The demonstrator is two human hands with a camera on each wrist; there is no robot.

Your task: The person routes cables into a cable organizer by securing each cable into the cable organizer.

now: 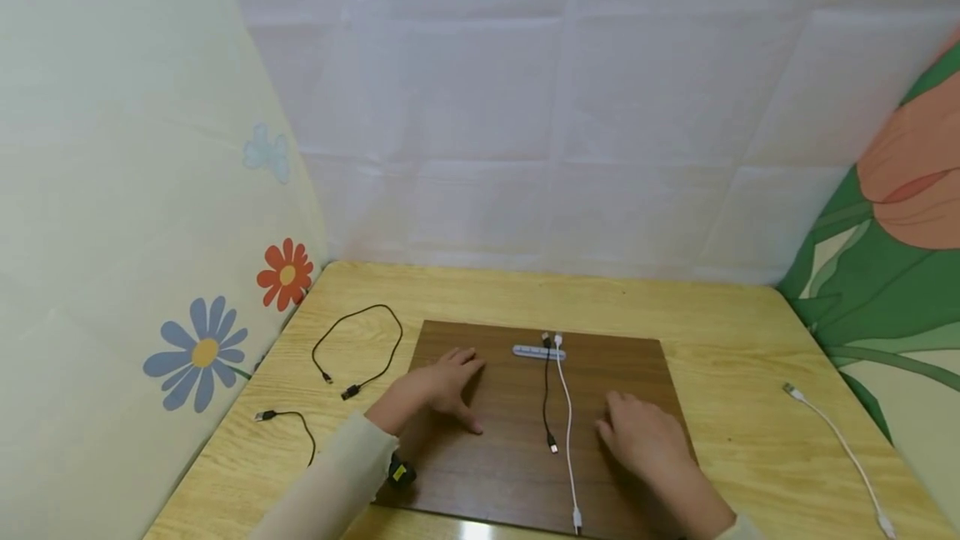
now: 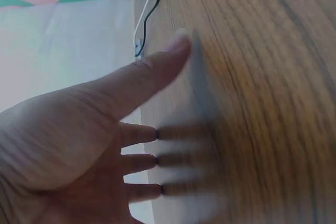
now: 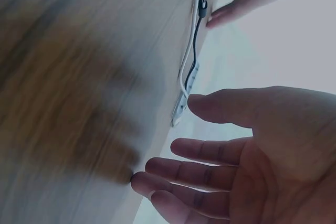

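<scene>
My left hand (image 1: 444,382) rests over the left part of a brown wooden board (image 1: 495,473), thumb spread away from the fingers and nothing held. On the board's right side lies my right hand (image 1: 645,433), its fingers loosely bent and empty in the right wrist view. Between the hands, a black USB cable (image 1: 546,398) and a longer white USB cable (image 1: 568,423) run toward me. Their far ends sit at a small light-blue cable holder strip (image 1: 528,351) with slots, near the board's back edge. Both cables appear behind my left thumb (image 2: 168,59) in the left wrist view.
Left of the board lie a looped black cable (image 1: 400,332) and a shorter black cable (image 1: 300,416). A white cable (image 1: 840,433) is on the light wooden table (image 1: 735,390) at right. Curtains with printed flowers hang around the table.
</scene>
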